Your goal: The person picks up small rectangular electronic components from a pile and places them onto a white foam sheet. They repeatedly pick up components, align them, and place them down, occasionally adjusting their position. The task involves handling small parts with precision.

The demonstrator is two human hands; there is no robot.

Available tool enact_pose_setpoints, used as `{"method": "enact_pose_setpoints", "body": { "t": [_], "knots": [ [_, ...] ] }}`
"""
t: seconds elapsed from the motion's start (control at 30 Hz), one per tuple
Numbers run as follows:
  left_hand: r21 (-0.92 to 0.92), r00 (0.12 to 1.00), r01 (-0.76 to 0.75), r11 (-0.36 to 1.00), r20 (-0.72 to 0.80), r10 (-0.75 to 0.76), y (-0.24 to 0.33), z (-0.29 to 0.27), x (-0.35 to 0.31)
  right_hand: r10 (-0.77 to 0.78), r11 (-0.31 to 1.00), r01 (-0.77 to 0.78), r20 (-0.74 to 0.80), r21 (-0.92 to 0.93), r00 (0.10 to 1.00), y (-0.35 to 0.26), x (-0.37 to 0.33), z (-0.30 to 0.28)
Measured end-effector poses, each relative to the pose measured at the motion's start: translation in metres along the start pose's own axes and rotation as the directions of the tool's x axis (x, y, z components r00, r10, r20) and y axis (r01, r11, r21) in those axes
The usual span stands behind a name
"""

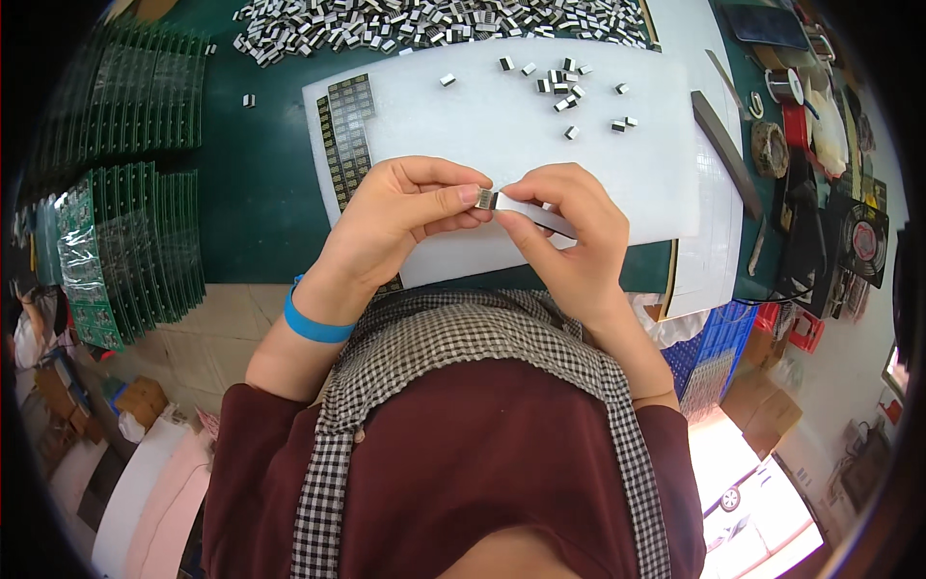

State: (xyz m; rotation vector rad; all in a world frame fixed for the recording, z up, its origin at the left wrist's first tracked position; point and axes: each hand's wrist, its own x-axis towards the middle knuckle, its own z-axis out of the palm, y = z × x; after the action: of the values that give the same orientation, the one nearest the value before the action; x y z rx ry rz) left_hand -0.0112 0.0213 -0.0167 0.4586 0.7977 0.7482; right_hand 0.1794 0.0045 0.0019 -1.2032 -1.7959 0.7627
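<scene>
Between the thumb and fingers of my left hand (415, 198) is a small block-shaped component (484, 199), pale with a dark end and what look like fine markings or pins. My right hand (579, 217) pinches a narrow strip (555, 223), white on top and dark along its edge. The strip's near end meets the component in front of my chest; whether they are joined I cannot tell. Both hands are just above a white foam sheet (444, 256). Along its left side lie rows of dark, gold-marked small pieces (345, 135), partly hidden by my left hand.
Loose black-and-white blocks (559, 85) are scattered on the sheet, with a large heap (434, 24) beyond. Green circuit boards (125, 251) stand in stacks at left. A dark grey bar (725, 154), a solder wire spool (783, 87) and a small fan (858, 241) are at right.
</scene>
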Motion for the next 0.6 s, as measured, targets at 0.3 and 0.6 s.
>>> {"method": "enact_pose_setpoints", "body": {
  "t": [0.3,0.6],
  "knots": [
    [0.004,1.0,-0.014,1.0,0.017,0.014,-0.005,0.001,0.002,-0.005,1.0,0.005,0.0,0.012,1.0,0.005,-0.003,0.003],
    [0.606,0.985,-0.142,0.783,0.006,0.175,0.01,0.023,-0.007,-0.122,0.98,0.139,0.126,-0.14,0.985,0.014,-0.007,0.004]
  ]
}}
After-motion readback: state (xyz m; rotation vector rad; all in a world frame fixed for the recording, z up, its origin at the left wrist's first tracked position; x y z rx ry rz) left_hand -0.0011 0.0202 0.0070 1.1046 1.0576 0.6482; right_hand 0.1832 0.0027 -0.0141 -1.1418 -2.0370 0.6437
